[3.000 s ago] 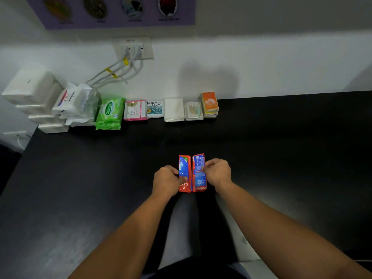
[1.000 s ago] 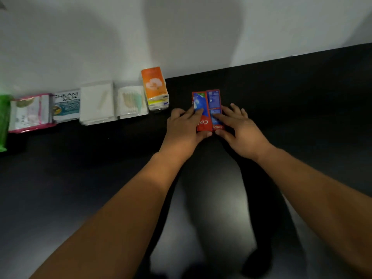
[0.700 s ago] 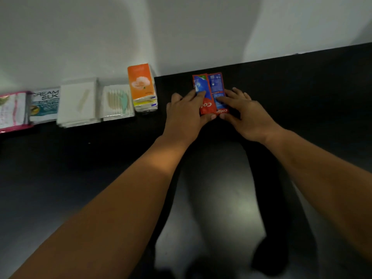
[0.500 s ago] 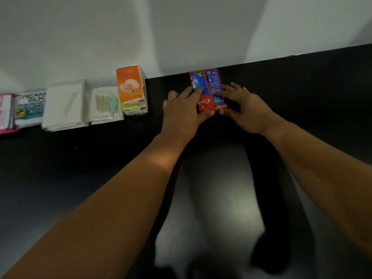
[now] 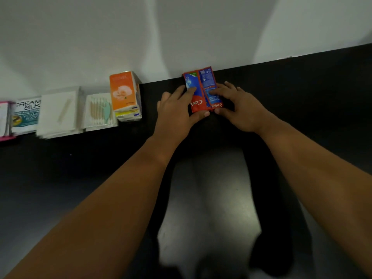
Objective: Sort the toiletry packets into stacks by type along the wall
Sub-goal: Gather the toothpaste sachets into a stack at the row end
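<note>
- The left hand (image 5: 177, 109) lies flat on the left toothpaste sachet (image 5: 198, 97). Its fingers (image 5: 190, 90) are extended and fairly straight over the near half of the sachet, and the thumb rests against the sachet's near edge. The hand is spread and presses rather than grips.
- The right hand (image 5: 239, 107) is placed the same way on the right toothpaste sachet (image 5: 208, 79). Its fingers (image 5: 218, 92) are straight across the blue printed panel and the thumb is at the near edge. It is also spread and pressing.
- The two sachets are red and blue. They lie flat, side by side, with their long edges touching or overlapping slightly; which one cannot be told.
- The far ends of both sachets sit at the line where the black table (image 5: 302, 101) meets the white wall (image 5: 181, 27).
- The sachets are well to the right of the row of stacks, and bare table lies between.
- The orange packet stack (image 5: 122, 91) is the nearest stack. It stands against the wall and is the tallest in view.
- To its left, just beside it, is the cotton swab packet stack (image 5: 100, 111).
- Next comes the white packet stack (image 5: 60, 111).
- Next come the Cream Silk sachets (image 5: 27, 113).
- The pink-edged packet (image 5: 4, 119) is cut off by the left frame edge.
- Both forearms reach in from the bottom of the view.
</note>
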Available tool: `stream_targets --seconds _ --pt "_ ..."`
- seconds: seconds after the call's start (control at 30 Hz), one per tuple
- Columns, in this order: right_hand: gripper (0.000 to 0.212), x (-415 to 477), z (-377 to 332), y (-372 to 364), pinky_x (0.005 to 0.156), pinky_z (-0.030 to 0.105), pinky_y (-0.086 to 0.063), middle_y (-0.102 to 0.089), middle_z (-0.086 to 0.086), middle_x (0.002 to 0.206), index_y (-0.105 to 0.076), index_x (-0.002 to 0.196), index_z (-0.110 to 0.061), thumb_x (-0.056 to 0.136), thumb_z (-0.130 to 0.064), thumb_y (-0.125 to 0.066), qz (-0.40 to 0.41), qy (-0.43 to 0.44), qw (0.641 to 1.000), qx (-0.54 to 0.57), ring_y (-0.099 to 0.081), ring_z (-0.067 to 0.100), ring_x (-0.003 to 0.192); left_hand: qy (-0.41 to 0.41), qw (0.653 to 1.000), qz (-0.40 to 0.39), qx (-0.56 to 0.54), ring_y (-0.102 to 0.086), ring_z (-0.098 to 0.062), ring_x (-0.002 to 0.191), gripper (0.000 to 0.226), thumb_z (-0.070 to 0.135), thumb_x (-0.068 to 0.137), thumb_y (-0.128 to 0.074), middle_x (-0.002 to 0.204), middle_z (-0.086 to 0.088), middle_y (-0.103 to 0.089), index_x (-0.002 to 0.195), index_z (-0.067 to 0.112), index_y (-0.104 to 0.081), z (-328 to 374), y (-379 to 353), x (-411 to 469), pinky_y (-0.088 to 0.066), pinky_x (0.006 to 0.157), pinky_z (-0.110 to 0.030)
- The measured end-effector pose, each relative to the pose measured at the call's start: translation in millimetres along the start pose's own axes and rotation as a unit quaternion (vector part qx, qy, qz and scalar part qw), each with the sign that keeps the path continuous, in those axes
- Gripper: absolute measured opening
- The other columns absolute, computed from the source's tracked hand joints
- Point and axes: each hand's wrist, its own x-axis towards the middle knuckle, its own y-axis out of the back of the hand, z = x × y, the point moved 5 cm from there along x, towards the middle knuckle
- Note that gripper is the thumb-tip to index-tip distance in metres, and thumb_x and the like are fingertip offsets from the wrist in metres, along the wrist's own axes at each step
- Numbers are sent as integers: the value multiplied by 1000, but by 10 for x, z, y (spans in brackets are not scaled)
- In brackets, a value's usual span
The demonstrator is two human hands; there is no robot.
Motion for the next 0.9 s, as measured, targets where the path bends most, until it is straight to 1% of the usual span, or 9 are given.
stream_targets --seconds 0.1,0.2,0.33,0.4,0.5,0.6,0.77,0.9 --pt "62 -3 -6 -11 117 31 2 -20 -3 164 -31 151 -35 96 -26 -59 5 1 1000 7 -6 18 152 -10 1000 18 3 -44 -28 128 80 66 86 -61 154 -6 -44 150 22 -41 4 1 10 -35 103 -43" --pt "57 -12 -20 -43 120 35 3 -18 -1 164 -36 149 -37 97 -28 -59 16 -1 1000 10 -5 19 153 -8 999 34 -15 -48 -26 125 83 67 83 -64 149 -4 -50 147 19 -44 1 -3 6 -37 100 -41" --pt "48 -29 -26 -80 122 40 1 -20 3 164 -47 143 -35 97 -31 -59 46 12 999 -4 -6 22 153 -8 996 69 -61 -53 -22 117 74 65 77 -71 134 -4 -59 132 17 -57 -37 4 -25 -38 94 -35" --pt "45 -40 -31 -98 122 43 0 -21 4 163 -49 141 -36 97 -31 -58 60 21 998 -18 -8 25 153 -8 994 79 -76 -54 -19 113 68 64 76 -72 127 -3 -61 125 18 -59 -44 9 -39 -39 93 -33" --pt "43 -54 -44 -121 123 48 -2 -23 6 163 -52 139 -37 97 -31 -58 71 31 997 -26 -10 28 152 -11 992 89 -90 -55 -16 111 61 62 77 -72 122 -2 -63 119 19 -61 -44 15 -62 -45 93 -34" --pt "42 -52 -38 -130 122 49 -1 -24 5 162 -53 139 -36 97 -31 -57 70 37 996 -29 -10 29 152 -12 990 99 -95 -55 -15 110 59 63 80 -69 120 -2 -64 119 19 -64 -51 20 -66 -49 92 -38" --pt "50 -46 -32 -130 124 51 -4 -30 0 160 -47 144 -33 95 -32 -61 90 17 996 -2 -14 24 152 -20 990 106 -91 -56 -12 105 53 63 81 -67 115 0 -63 114 22 -66 -54 25 -43 -51 88 -38" --pt "47 -39 -32 -120 124 49 -3 -30 -2 160 -49 141 -34 96 -34 -60 90 13 996 -18 -14 23 152 -19 990 99 -94 -57 -10 103 50 64 80 -66 109 4 -65 109 23 -65 -62 3 -39 -52 87 -40"
